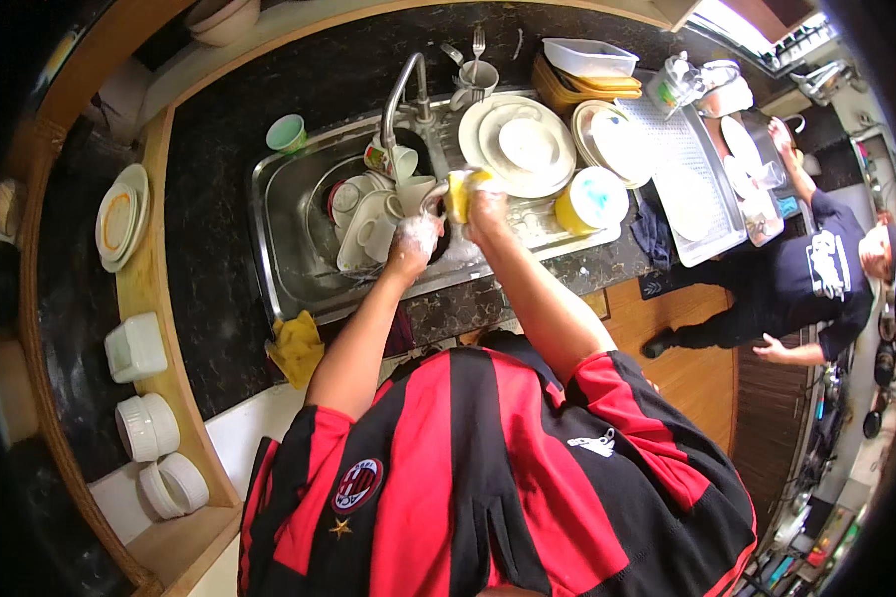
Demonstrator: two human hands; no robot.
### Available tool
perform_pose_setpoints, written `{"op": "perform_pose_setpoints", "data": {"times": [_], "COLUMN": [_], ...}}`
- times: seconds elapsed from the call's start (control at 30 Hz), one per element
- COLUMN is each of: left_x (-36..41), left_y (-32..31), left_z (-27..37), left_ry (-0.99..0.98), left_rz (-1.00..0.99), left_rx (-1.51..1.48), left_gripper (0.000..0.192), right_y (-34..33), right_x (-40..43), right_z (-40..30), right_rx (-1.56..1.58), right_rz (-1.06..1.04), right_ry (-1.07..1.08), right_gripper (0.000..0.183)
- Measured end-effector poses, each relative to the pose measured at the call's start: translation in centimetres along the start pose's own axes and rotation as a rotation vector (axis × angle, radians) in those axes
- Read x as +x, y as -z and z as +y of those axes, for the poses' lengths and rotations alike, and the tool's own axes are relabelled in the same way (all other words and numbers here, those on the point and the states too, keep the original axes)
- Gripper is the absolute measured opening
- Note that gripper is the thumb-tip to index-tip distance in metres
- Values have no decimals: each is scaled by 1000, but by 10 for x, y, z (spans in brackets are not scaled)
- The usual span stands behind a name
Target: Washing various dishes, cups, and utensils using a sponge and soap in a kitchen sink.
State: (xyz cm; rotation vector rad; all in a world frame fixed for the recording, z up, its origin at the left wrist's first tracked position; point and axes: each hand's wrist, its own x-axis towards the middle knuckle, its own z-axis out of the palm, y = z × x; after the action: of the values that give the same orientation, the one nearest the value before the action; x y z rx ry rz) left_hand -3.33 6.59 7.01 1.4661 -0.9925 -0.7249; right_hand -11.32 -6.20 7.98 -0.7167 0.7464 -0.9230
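My soapy left hand (416, 240) is closed on a white cup (417, 195) over the right part of the steel sink (276, 246); the fingers partly hide how it grips. My right hand (487, 211) holds a yellow sponge (460, 195) beside that cup, with foam on the fingers. Below the curved faucet (393, 101), cups and a white dish (358, 237) lie piled in the basin. Right of my hands, stacked white plates (475, 142) and a yellow tub (572, 213) with a whitish, blue-stained top stand on the drainboard.
A green cup (287, 134) stands at the sink's back left corner. A mug with forks (484, 74), plastic containers (590, 58) and a metal tray (705, 216) line the counter's back and right. A yellow cloth (297, 347) hangs at the front edge. Another person (806, 276) stands at right.
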Motion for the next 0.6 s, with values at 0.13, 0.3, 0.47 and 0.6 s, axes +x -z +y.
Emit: {"op": "perform_pose_setpoints", "data": {"times": [0.13, 0.3, 0.47, 0.6], "left_x": [0, 9, 4, -4], "left_y": [16, 48, 56, 49], "left_z": [10, 33, 33, -12], "left_ry": [266, -149, -91, 18], "left_rz": [-14, -190, -380, 119], "left_rx": [-82, 306, 460, 162], "left_gripper": [17, 17, 14, 13], "right_y": [22, -12, -17, -38], "right_x": [19, 14, 16, 6], "right_z": [-12, -101, -70, -62], "right_rx": [-589, -1585, -1748, -1189], "right_rz": [-293, -1199, -1214, -456], "right_ry": [-5, 153, -40, 169], "right_gripper": [24, 32, 32, 33]}}
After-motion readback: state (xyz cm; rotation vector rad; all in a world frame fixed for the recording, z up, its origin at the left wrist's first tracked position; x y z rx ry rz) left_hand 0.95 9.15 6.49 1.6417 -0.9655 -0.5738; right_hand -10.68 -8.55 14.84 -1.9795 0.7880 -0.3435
